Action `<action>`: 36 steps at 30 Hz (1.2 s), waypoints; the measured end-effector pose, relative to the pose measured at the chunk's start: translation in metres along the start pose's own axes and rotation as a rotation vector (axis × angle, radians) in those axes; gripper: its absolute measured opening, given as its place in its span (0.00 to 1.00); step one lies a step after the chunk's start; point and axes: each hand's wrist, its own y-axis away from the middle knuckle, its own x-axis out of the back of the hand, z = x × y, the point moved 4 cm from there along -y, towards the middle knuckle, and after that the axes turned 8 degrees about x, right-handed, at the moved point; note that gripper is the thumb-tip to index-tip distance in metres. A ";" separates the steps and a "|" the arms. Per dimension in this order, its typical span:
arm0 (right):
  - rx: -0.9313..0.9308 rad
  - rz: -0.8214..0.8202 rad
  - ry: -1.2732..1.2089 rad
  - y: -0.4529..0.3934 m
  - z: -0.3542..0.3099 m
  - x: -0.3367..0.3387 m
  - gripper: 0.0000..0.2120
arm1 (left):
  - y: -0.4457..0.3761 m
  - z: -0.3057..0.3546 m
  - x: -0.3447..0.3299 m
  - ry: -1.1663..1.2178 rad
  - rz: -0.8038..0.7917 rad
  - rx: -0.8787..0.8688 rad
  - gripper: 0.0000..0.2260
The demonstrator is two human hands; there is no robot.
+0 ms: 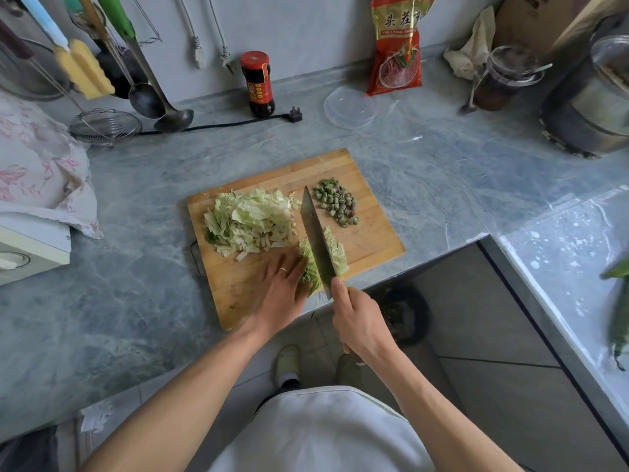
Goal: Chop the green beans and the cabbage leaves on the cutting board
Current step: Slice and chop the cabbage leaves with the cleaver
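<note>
From the head view, a wooden cutting board (367,229) lay at an angle on the grey marbled surface (136,267), one corner reaching out past the surface's edge. The right hand (357,321) was clenched around the handle of a cleaver (316,240), forefinger laid up toward the base of the blade; the handle itself was hidden inside the grip. The blade stood edge-down into a small bundle of uncut cabbage leaves (337,253) at the near edge of the board, with leaf showing on both sides of the steel. The left hand (282,291) lay just left of the blade, palm down, fingers fairly straight and pressing on the bundle's left part, a ring on one finger. It grasped nothing; it only held the leaves down.

Beyond the left hand, a heap of chopped cabbage (248,219) covered the left middle of the board, its right edge just beside the blade. The chopped green beans (335,202) sat in a loose pile at the far right of the board, to the right of the blade's tip and apart from both hands.

Further back on the surface stood a dark sauce bottle (258,84), a clear plastic lid (350,105) and a red packet (396,46) leaning on the wall.
</note>
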 end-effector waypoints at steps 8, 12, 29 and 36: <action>-0.025 -0.012 -0.016 0.005 -0.002 -0.011 0.27 | 0.003 0.007 -0.005 -0.013 0.025 0.032 0.26; -0.012 -0.005 0.004 0.007 -0.005 -0.016 0.26 | 0.002 0.006 -0.007 -0.012 -0.040 0.051 0.30; 0.002 0.069 0.014 -0.002 -0.010 -0.034 0.23 | 0.003 0.008 -0.006 -0.115 -0.128 0.037 0.28; -0.020 0.044 0.055 0.000 -0.003 -0.034 0.27 | 0.002 0.006 0.000 -0.143 -0.135 0.011 0.30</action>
